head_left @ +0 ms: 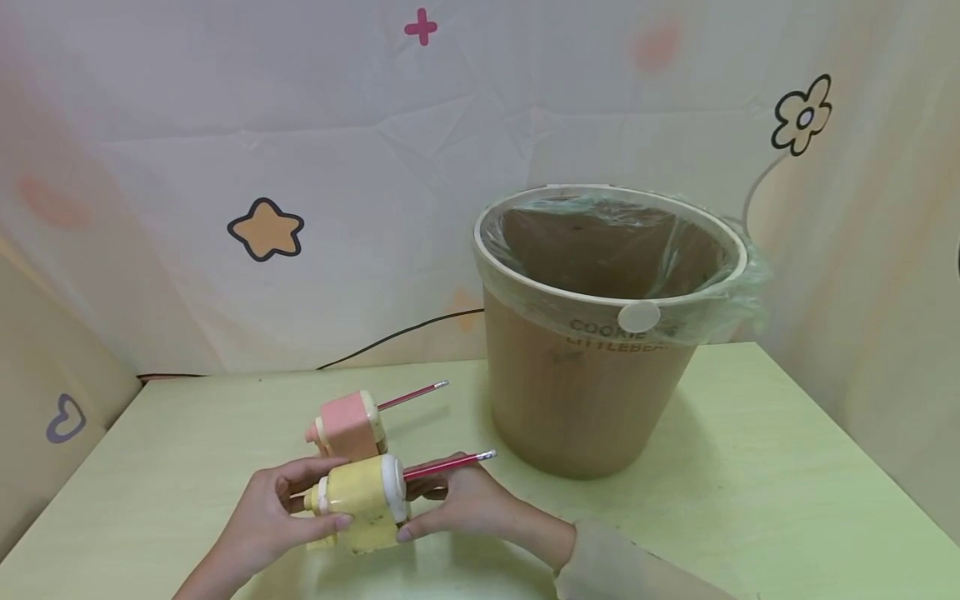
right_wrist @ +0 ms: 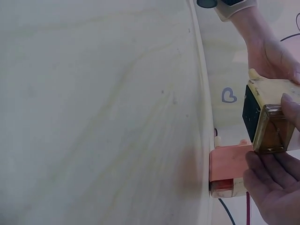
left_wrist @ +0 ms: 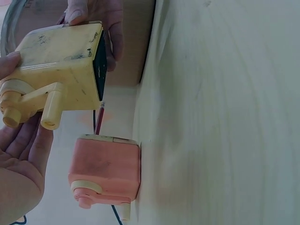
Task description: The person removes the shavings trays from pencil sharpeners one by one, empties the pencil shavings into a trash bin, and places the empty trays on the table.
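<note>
A yellow crank pencil sharpener (head_left: pixel 363 504) is held between both hands, its dark base (left_wrist: pixel 100 65) raised off the table. My left hand (head_left: pixel 277 521) grips its crank side, with the thumb on the yellow body. At the opposite end, my right hand (head_left: pixel 476 500) grips the pale front, near the clear shavings drawer (right_wrist: pixel 274 131). A red pencil (head_left: pixel 450 464) sticks out of that front, pointing right. Just behind stands a pink pencil sharpener (head_left: pixel 348 425) on the table, with another red pencil (head_left: pixel 412 394) in it. The crank handle (left_wrist: pixel 52 105) shows in the left wrist view.
To the right behind the hands stands a large brown bin (head_left: pixel 585 392) lined with a thin clear bag (head_left: pixel 675 250). The pale table (head_left: pixel 787 500) reaches back to a printed cloth (head_left: pixel 337 192). A black cable (head_left: pixel 405 331) runs along the cloth.
</note>
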Demonstrator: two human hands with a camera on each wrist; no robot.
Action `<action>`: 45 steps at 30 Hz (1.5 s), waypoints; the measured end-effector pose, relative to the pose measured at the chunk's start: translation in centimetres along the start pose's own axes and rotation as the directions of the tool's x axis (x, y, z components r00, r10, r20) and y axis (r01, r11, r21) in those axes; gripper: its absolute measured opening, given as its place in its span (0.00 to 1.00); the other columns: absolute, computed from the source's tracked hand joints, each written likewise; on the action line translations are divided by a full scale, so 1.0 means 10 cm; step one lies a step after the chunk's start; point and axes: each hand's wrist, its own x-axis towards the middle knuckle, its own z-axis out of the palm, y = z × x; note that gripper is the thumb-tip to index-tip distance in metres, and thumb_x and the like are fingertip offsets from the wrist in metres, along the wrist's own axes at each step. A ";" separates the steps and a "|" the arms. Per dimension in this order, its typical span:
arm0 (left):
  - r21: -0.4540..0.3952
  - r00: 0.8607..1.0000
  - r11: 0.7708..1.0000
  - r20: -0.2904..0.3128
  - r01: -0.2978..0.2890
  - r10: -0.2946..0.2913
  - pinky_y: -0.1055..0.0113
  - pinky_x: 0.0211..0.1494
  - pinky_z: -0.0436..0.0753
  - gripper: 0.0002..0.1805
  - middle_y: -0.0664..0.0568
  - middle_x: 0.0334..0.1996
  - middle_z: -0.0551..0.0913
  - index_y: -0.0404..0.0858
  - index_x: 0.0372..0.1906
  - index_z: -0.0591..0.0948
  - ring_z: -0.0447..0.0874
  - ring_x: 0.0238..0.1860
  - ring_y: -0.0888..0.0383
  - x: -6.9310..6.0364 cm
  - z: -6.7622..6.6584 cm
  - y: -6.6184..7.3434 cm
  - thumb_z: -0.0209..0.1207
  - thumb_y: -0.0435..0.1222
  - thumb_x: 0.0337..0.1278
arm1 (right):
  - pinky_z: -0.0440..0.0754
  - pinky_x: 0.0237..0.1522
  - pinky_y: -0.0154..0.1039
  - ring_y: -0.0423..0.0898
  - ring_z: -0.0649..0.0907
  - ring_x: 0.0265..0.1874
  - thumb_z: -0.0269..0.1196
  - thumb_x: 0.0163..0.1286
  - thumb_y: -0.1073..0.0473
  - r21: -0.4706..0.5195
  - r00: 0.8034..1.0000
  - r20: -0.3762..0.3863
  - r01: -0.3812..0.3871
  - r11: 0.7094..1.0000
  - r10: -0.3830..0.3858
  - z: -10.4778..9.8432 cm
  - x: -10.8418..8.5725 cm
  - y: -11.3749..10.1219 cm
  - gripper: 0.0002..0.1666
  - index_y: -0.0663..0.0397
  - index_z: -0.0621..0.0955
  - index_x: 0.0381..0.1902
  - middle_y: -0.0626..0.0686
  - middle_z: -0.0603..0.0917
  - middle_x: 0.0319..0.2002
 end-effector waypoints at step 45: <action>-0.026 0.998 0.999 0.049 -0.026 0.027 0.64 0.30 0.82 0.25 0.61 0.41 0.83 0.27 0.48 0.78 0.83 0.31 0.59 -0.02 0.00 0.00 0.68 0.26 0.38 | 0.75 0.48 0.29 0.35 0.81 0.39 0.74 0.43 0.61 -0.062 0.997 0.021 0.073 0.995 -0.072 -0.03 -0.06 -0.03 0.28 0.56 0.81 0.47 0.45 0.85 0.39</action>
